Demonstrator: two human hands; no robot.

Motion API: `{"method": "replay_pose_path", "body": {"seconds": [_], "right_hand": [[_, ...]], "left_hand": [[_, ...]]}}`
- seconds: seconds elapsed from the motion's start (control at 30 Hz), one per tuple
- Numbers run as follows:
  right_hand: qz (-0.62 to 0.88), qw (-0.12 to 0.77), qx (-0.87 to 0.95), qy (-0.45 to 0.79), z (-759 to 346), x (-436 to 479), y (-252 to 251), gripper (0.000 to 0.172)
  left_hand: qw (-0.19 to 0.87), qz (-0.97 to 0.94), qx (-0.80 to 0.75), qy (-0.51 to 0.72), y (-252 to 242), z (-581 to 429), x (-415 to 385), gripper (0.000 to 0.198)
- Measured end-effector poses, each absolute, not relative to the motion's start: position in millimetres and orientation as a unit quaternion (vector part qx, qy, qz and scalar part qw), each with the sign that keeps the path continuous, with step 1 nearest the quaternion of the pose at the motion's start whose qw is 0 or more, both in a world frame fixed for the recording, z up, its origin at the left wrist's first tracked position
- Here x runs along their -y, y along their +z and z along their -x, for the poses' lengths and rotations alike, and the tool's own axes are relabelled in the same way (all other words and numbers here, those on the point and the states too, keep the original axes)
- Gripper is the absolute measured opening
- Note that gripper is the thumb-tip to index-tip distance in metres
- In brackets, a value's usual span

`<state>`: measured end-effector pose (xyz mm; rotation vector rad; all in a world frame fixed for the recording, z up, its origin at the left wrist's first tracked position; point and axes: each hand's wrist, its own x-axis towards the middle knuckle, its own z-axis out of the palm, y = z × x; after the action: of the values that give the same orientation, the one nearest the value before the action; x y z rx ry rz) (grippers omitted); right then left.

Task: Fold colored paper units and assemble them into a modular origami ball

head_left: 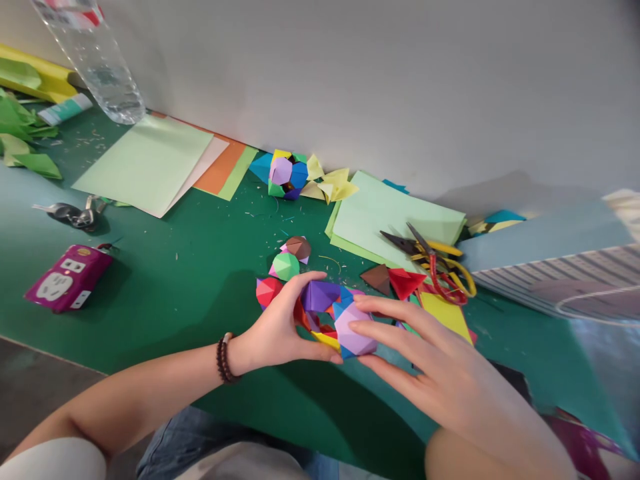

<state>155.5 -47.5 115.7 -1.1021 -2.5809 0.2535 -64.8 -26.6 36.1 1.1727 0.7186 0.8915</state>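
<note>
1. Across the green mat (210,287), my hands meet around a modular origami ball (325,313) built from paper pyramids in purple, lilac, blue, red and yellow. It sits between my hands, over the near part of the mat, and I cannot tell whether it touches the surface.
2. My left hand (283,320), with a dark bead bracelet (226,358) at the wrist, is curled around the ball and grasps it, with the fingers over a purple pyramid (320,295) and the thumb running along the underside.
3. My right hand (440,353) is open with its fingers spread, and the fingertips lie on or just over a lilac pyramid (353,330). I cannot tell whether they are pressing.
4. The ball's longer run lies roughly left to right, so it extends from my left hand toward my right. My left hand is the nearer, wrapped against it, while my right wrist stays well off toward the lower right.
5. Just beyond the ball sit a green origami unit (286,267) and a brown one (299,248). To the right are a brown pyramid (376,279), a red pyramid (405,281) and yellow-handled scissors (447,265), beside pale green paper (395,217).
</note>
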Motion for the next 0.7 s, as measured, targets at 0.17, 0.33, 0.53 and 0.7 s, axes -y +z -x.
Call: {"method": "replay_pose_path", "body": {"seconds": [0.17, 0.33, 0.53, 0.7], "right_hand": [[0.382, 0.166, 0.905, 0.089, -153.8, 44.2, 115.1, 0.025], [0.388, 0.165, 0.903, 0.085, -152.7, 42.5, 112.4, 0.026], [0.397, 0.14, 0.903, 0.089, -151.2, 41.5, 112.1, 0.031], [0.405, 0.131, 0.9, 0.093, -150.9, 40.6, 109.2, 0.032]], "left_hand": [[0.68, -0.532, -0.317, 0.394, 35.2, 63.7, 25.3, 0.089], [0.674, -0.543, -0.317, 0.389, 32.4, 63.0, 24.7, 0.09], [0.65, -0.569, -0.321, 0.388, 28.8, 62.2, 23.0, 0.093], [0.641, -0.575, -0.328, 0.387, 27.2, 61.7, 23.6, 0.092]]}}
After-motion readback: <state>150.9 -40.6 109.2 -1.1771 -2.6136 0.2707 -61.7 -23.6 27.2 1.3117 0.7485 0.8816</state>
